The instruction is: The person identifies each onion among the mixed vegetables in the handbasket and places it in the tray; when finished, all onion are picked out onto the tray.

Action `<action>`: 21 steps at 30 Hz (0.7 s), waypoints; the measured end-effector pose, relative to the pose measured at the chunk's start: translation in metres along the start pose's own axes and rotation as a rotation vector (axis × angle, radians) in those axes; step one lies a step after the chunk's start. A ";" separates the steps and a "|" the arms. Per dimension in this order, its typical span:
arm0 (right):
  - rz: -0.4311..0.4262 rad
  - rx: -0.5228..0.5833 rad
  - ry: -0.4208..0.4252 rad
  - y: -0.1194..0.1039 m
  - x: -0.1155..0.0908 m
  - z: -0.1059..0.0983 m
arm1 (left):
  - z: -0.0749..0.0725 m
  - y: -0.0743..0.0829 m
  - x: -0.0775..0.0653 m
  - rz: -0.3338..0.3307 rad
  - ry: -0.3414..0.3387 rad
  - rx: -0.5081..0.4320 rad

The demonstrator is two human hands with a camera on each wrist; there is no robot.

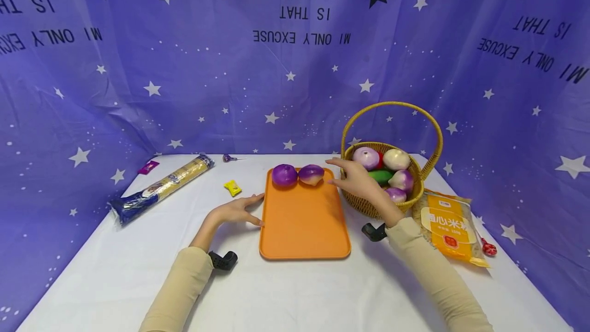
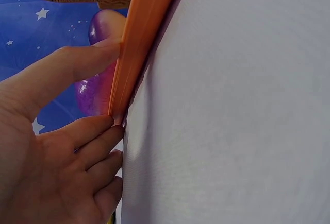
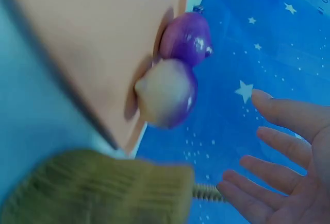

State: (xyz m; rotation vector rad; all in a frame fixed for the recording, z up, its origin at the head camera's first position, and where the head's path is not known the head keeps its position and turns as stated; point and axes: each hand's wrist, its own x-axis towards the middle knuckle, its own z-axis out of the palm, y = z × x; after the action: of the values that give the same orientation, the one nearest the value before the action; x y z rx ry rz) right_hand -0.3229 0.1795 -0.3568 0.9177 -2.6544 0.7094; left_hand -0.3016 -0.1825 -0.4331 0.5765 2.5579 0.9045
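An orange tray [image 1: 305,219] lies on the table with a purple onion [image 1: 284,175] and a purple-and-white turnip [image 1: 311,174] side by side at its far end. My left hand [image 1: 236,212] touches the tray's left edge, thumb and fingertips against the rim with the fingers fairly straight. To the right of the turnip, my right hand [image 1: 357,178] hovers with fingers spread, holding nothing. It overlaps the left rim of the wicker basket [image 1: 364,205] in the head view. Inside the basket are a pale purple onion [image 1: 366,158], a whitish round vegetable [image 1: 396,160], a green vegetable [image 1: 380,176] and more purple-and-white turnips [image 1: 401,181].
The basket's tall handle [image 1: 392,103] arches upward. Right of it lies an orange-and-clear food packet [image 1: 447,227], with a red-wrapped lollipop [image 1: 488,247] beside it. On the left are a long pasta packet [image 1: 161,188], a yellow candy [image 1: 232,187] and a purple sachet [image 1: 148,167].
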 end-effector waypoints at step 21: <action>0.024 -0.246 -0.210 0.064 -0.002 -0.080 | 0.000 0.000 -0.001 0.004 0.002 -0.007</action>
State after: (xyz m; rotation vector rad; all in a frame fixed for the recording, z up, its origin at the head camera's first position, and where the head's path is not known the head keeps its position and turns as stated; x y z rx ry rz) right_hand -0.3557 0.2655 -0.3130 0.9371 -2.8558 0.2940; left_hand -0.3014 -0.1831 -0.4328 0.5788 2.5555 0.9154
